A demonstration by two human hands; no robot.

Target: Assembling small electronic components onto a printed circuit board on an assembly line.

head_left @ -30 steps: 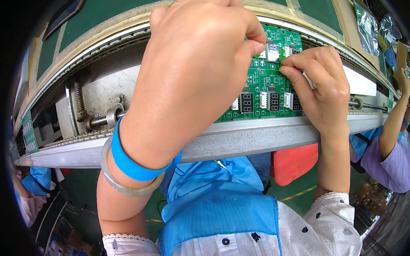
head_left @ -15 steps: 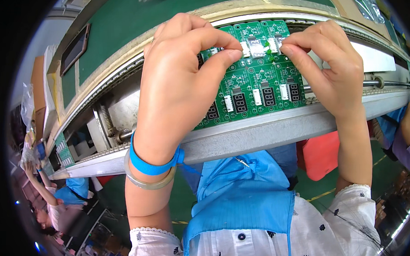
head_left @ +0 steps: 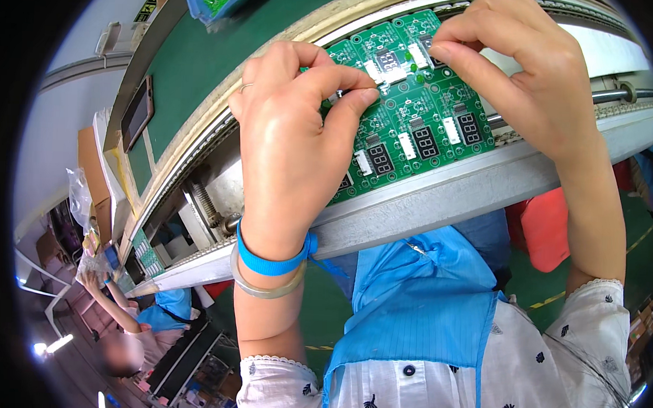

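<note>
The left hand (head_left: 293, 131) at nine o'clock and right hand (head_left: 536, 75) at two, pinched nearly closed, contents indiscernible, flanked circuit boards (head_left: 439, 101) where light pressure seemed wisest.

Left fingers (head_left: 336, 78) hide parts of the circuit boards (head_left: 416, 106), the blue tray (head_left: 196, 4) (up top) is cropped

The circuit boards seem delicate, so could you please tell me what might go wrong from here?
The right hand is close to the small green parts and might knock them crooked. The blue wrist strap has a loose end near the metal rail, where it could perhaps snag.
</note>
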